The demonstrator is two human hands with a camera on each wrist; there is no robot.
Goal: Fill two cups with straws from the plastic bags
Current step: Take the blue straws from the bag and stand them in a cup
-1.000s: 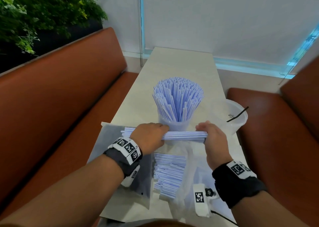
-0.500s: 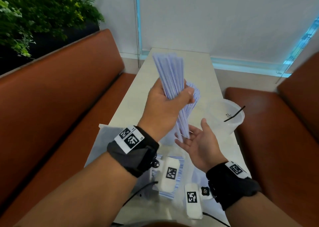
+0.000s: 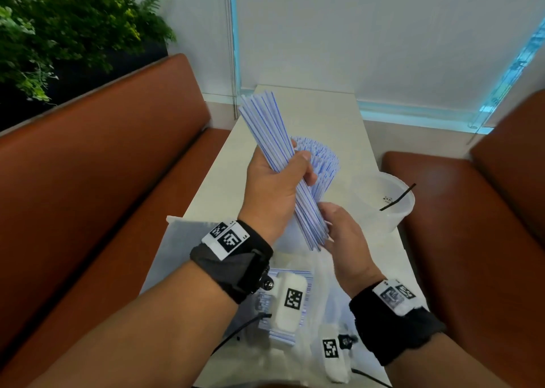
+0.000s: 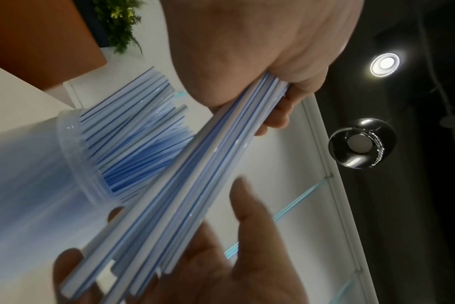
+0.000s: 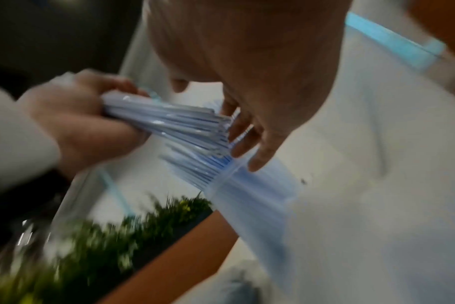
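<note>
My left hand [image 3: 295, 169] grips a bundle of white straws with blue stripes [image 3: 265, 128], tilted upright above the table. My right hand [image 3: 327, 213] is under it, its straight fingers touching the bundle's lower ends [image 4: 133, 273]. Behind the bundle stands a clear cup packed with straws [image 3: 324, 163], partly hidden. A second clear cup [image 3: 392, 208] at the right holds only a thin black stick. A clear plastic bag with more straws [image 3: 306, 281] lies below my wrists. In the right wrist view the bundle's ends [image 5: 216, 127] meet my right fingers [image 5: 247, 144] just above the packed cup [image 5: 255, 195].
A flat, clear plastic bag [image 3: 182, 240] lies at the table's near left. The narrow pale table [image 3: 324, 113] runs between two brown benches [image 3: 103, 166] toward a white wall. Green plants [image 3: 59, 28] stand behind the left bench.
One second ago both hands held the bundle level in front of the packed cup. My left hand has raised it upright, and my right hand has let go and now touches its lower ends.
</note>
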